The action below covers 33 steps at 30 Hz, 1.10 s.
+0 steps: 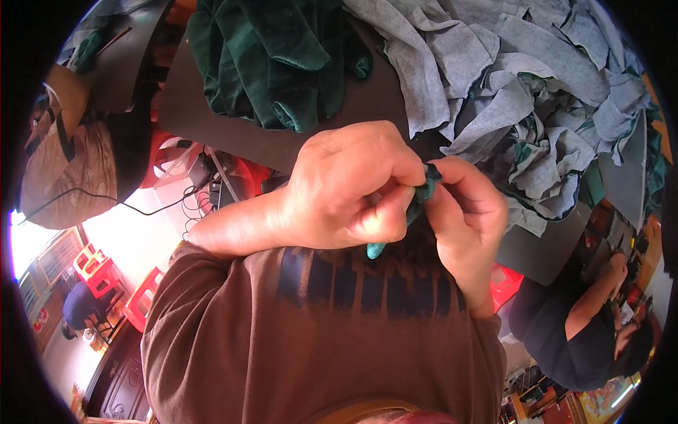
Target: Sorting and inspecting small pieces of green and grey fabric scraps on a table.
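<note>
In front of my chest I pinch a small piece of dark green velvety fabric [426, 190] between both hands. My left hand [346, 185] is closed, its thumb and index finger gripping the piece from the left. From the other side, the thumb and index finger of my right hand [470, 212] press on the same piece. A lighter teal end of fabric [375, 250] pokes out below my left hand; the part between is hidden by my fingers. Beyond my hands, a heap of dark green velvet cloth [268, 63] lies on the dark table [374, 113].
Grey-backed fabric strips [519, 92] with green edges cover the table's right side. A person in brown [78, 166] sits at the left, another in black [565, 325] at the right. Red stools [99, 270] and a black cable [134, 210] are at the left.
</note>
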{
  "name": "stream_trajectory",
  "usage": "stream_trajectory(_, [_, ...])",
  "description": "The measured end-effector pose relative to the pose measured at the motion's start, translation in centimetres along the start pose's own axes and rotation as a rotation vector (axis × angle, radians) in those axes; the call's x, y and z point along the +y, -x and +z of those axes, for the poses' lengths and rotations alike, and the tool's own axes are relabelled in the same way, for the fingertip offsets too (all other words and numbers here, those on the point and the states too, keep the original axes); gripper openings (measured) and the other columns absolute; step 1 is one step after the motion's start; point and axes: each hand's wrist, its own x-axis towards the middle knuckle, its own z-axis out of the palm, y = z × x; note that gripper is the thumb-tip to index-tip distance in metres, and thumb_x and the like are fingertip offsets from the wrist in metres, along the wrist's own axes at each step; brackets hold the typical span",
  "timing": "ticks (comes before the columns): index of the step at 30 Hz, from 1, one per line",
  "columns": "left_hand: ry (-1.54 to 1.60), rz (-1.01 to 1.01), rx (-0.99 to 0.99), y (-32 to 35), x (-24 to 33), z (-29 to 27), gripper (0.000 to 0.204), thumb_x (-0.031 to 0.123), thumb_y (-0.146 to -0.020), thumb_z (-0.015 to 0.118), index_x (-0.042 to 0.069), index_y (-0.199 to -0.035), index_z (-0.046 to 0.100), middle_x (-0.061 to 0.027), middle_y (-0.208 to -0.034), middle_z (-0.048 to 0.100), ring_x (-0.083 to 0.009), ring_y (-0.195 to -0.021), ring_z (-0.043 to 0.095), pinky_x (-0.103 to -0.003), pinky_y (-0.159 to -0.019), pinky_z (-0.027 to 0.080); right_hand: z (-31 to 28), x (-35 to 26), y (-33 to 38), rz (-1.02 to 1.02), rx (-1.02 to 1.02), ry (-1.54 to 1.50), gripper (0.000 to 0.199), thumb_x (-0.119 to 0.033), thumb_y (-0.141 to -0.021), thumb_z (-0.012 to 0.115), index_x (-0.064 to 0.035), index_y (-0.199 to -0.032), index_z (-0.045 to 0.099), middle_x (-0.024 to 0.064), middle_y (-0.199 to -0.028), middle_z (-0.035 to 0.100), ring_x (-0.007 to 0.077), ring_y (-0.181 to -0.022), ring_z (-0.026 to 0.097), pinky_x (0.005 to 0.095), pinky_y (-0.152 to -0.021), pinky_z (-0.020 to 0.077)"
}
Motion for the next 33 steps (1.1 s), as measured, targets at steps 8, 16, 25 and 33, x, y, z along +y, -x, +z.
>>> stream_trajectory(8, [0.564,-0.574,-0.075,0.9,0.7,-0.3,0.01,0.012,-0.083,0.051,0.002,-0.084,0.051,-0.0015,-0.077,0.047,-0.0066,-0.058,0.044,-0.019,-0.051,0.034,-0.3,0.5,-0.1,0.103,-0.082,-0.677,0.01,-0.001,-0.077,0.054,0.0037,-0.085,0.056,0.0043,-0.08,0.054,0.0086,-0.072,0.049,0.0209,-0.066,0.0386])
stream_trajectory(16, [0.572,-0.677,-0.158,1.4,0.0,-0.2,0.009,0.01,-0.085,0.05,0.001,-0.087,0.049,-0.0025,-0.08,0.046,-0.0059,-0.06,0.044,-0.019,-0.055,0.036,-0.4,0.7,-0.3,0.287,-0.168,-0.945,0.014,-0.007,-0.075,0.057,0.0032,-0.085,0.055,0.0043,-0.081,0.055,0.0088,-0.073,0.049,0.0206,-0.068,0.0375])
stream_trajectory(25, [0.037,0.02,-0.086,0.4,-0.7,-0.4,0.034,0.009,-0.076,0.068,-0.005,-0.104,0.057,-0.0128,-0.085,0.058,-0.024,-0.074,0.057,-0.03,-0.063,0.046,0.0,-0.1,-0.4,0.294,-0.022,-0.666,0.015,-0.009,-0.081,0.059,0.0014,-0.092,0.054,0.0002,-0.083,0.055,0.0043,-0.071,0.048,0.0183,-0.067,0.0396])
stream_trajectory(33, [0.058,-0.133,-0.084,0.1,-0.4,-1.1,0.018,0.002,-0.079,0.063,0.001,-0.096,0.059,-0.006,-0.081,0.06,-0.0179,-0.071,0.058,-0.028,-0.06,0.046,0.5,-1.2,0.6,0.322,-0.084,-0.411,0.039,-0.005,-0.081,0.059,0.0014,-0.116,0.043,0.0051,-0.098,0.057,0.0081,-0.086,0.052,0.0213,-0.078,0.0412])
